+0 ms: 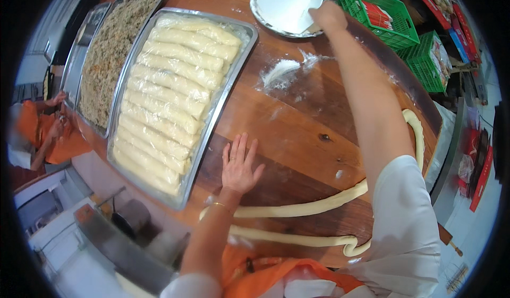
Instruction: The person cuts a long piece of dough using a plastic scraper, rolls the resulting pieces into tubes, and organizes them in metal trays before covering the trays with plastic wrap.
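Observation:
My left hand (240, 165) lies flat on the wooden table (303, 122), fingers spread, holding nothing. It is between the tray of dough rolls and a long dough rope (313, 206). That rope bends back near my left wrist, and my right arm hides part of it. At the far side my right hand (328, 19) reaches over the rim of a round metal bowl (258, 15), its fingers curled down. A flat white piece (281, 5), like a scraper, lies in the bowl beside a whitish content. What those fingers pinch is hidden.
Plastic film covers the dough rolls (164, 91) in a metal tray on the left. Beyond it is a tray of crumbly filling (114, 53). Flour (281, 74) dusts the table. Green crates (380, 16) stand at far right. Another person in an orange apron (69, 138) works at left.

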`<move>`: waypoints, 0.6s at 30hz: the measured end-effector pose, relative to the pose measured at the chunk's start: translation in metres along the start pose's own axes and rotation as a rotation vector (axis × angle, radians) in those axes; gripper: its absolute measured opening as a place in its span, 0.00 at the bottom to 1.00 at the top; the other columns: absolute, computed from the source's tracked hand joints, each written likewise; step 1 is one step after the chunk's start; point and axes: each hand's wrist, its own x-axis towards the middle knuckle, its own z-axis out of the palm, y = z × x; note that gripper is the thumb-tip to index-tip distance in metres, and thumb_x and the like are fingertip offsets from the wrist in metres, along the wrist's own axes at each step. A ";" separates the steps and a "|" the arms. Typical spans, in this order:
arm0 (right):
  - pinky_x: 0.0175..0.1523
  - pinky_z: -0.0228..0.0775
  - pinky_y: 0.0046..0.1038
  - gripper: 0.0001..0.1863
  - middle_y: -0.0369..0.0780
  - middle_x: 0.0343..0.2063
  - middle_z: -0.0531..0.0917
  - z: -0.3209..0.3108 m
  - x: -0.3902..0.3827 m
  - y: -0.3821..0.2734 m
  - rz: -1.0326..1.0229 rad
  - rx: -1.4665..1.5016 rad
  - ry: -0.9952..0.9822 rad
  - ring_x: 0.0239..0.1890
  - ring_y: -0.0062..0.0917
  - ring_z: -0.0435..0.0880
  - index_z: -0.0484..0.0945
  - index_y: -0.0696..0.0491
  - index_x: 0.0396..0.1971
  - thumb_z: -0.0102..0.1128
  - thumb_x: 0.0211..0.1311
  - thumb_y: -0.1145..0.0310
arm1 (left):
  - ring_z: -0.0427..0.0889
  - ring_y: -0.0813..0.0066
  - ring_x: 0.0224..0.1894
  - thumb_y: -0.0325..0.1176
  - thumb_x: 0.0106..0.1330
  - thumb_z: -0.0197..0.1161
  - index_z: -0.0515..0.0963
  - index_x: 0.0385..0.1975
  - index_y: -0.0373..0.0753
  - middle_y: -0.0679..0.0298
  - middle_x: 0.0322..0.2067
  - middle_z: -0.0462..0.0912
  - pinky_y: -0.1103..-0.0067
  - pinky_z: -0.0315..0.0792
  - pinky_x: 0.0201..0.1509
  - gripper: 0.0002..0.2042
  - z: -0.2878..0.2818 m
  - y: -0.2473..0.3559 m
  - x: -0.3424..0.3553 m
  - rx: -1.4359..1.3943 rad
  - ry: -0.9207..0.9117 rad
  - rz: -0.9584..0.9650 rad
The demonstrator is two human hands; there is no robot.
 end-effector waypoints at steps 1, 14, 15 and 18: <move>0.57 0.74 0.41 0.25 0.50 0.49 0.83 -0.013 0.004 -0.003 -0.090 -0.033 -0.018 0.53 0.43 0.82 0.83 0.52 0.48 0.61 0.52 0.55 | 0.49 0.55 0.76 0.50 0.61 0.63 0.62 0.70 0.45 0.53 0.73 0.53 0.56 0.44 0.75 0.37 -0.001 0.001 0.000 -0.008 -0.007 -0.009; 0.42 0.75 0.35 0.10 0.38 0.33 0.80 -0.038 -0.057 0.015 -1.003 -0.586 0.319 0.45 0.31 0.81 0.84 0.46 0.35 0.55 0.57 0.70 | 0.48 0.57 0.76 0.51 0.62 0.62 0.63 0.69 0.45 0.54 0.73 0.52 0.57 0.42 0.75 0.36 -0.003 0.000 -0.001 -0.010 0.016 -0.005; 0.40 0.75 0.35 0.10 0.38 0.32 0.79 -0.046 -0.065 0.007 -0.996 -0.531 0.391 0.44 0.31 0.81 0.84 0.46 0.35 0.55 0.57 0.70 | 0.48 0.57 0.76 0.51 0.62 0.62 0.63 0.69 0.45 0.54 0.73 0.52 0.57 0.42 0.75 0.35 -0.002 -0.001 -0.004 -0.013 0.025 -0.018; 0.37 0.73 0.34 0.10 0.36 0.30 0.76 -0.075 -0.073 0.003 -0.921 -0.383 0.586 0.41 0.30 0.81 0.85 0.46 0.35 0.55 0.57 0.70 | 0.49 0.56 0.75 0.50 0.62 0.62 0.63 0.69 0.45 0.53 0.73 0.53 0.56 0.43 0.75 0.35 -0.002 -0.001 -0.005 -0.019 0.032 -0.021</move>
